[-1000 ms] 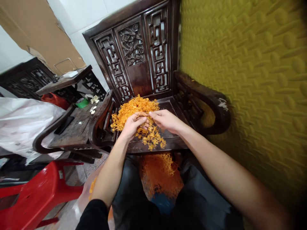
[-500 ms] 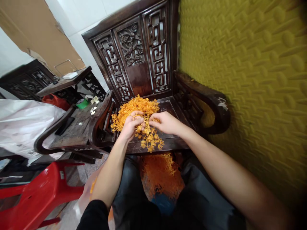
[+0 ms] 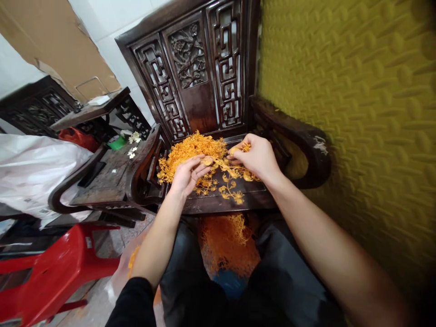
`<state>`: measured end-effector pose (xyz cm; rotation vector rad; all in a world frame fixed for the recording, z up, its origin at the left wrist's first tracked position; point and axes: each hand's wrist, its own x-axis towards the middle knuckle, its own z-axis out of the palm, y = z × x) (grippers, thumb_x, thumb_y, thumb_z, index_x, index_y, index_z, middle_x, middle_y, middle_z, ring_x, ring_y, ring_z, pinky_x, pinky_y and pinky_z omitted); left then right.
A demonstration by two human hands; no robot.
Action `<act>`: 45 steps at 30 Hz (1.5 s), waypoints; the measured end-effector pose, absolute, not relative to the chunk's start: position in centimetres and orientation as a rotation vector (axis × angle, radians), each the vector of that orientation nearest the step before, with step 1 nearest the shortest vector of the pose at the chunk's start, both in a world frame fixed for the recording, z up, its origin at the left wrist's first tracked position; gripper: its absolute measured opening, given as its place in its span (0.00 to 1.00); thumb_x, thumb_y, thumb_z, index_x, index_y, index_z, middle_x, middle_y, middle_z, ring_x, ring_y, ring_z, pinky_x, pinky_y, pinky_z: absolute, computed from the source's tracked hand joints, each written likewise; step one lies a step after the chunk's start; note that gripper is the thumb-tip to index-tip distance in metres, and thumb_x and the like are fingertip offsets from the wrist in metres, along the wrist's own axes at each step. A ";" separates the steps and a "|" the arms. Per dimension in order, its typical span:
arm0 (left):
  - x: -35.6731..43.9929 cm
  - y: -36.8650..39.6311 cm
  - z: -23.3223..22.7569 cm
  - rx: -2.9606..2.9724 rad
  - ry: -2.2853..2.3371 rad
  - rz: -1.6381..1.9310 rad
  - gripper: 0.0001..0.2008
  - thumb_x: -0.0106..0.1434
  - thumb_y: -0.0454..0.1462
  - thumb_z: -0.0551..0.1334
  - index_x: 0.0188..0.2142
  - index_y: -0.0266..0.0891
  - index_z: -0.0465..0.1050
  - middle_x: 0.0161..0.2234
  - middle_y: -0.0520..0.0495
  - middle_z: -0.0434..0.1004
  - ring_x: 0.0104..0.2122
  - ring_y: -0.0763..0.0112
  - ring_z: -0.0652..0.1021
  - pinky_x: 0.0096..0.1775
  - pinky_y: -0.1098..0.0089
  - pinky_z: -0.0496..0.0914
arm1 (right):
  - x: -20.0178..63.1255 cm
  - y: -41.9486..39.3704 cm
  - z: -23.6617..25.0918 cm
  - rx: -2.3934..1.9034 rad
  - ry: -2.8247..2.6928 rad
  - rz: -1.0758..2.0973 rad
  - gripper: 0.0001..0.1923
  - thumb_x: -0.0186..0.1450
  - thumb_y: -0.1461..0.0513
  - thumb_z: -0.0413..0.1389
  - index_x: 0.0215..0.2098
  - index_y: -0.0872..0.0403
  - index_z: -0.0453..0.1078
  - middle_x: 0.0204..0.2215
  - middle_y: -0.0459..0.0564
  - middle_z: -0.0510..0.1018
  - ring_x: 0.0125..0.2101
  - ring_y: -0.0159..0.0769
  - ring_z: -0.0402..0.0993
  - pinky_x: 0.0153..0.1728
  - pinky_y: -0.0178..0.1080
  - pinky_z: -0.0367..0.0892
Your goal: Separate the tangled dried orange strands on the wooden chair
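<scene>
Trailing from right hand [image 3: 258,156] grip, seemingly: orange sprigs [image 3: 235,173].

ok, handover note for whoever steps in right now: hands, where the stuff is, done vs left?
Left hand: palm up over the seat, fingertips touching an orange sprig; grip unclear.
Right hand: closed on a branched orange sprig cluster that trails across the seat.
Main orange pile lies at the back of the carved wooden chair seat; loose sprigs near the front edge.
More orange material in the bag between the knees.
Done: some material already in the bag. Left: most of the pile on the seat.
</scene>
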<state>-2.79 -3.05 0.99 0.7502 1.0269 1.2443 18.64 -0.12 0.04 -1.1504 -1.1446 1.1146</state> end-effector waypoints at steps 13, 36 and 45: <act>-1.7 -3.0 -0.9 1.024 1.072 1.408 0.19 0.48 0.36 0.77 0.39 0.34 0.80 0.34 0.44 0.84 0.33 0.68 0.83 0.39 0.66 0.79 | 14.9 -0.2 -0.1 -0.973 -0.747 1.715 0.10 0.47 0.73 0.50 0.25 0.55 0.66 0.20 0.44 0.72 0.18 0.30 0.69 0.17 0.32 0.67; -4.2 -1.4 -1.5 1.782 1.600 1.221 0.12 0.60 0.45 0.67 0.32 0.37 0.80 0.28 0.49 0.79 0.31 0.68 0.76 0.38 0.68 0.68 | 14.3 -0.7 -2.6 -1.014 -1.832 0.918 0.23 0.66 0.49 0.59 0.51 0.55 0.78 0.49 0.57 0.82 0.50 0.48 0.77 0.52 0.46 0.68; -3.8 -2.2 -0.1 1.656 1.495 1.260 0.16 0.55 0.47 0.71 0.25 0.37 0.72 0.22 0.52 0.73 0.21 0.75 0.68 0.26 0.72 0.61 | 16.0 1.8 -2.7 -1.404 -1.640 0.555 0.11 0.69 0.55 0.57 0.36 0.55 0.73 0.31 0.54 0.81 0.30 0.40 0.73 0.35 0.39 0.63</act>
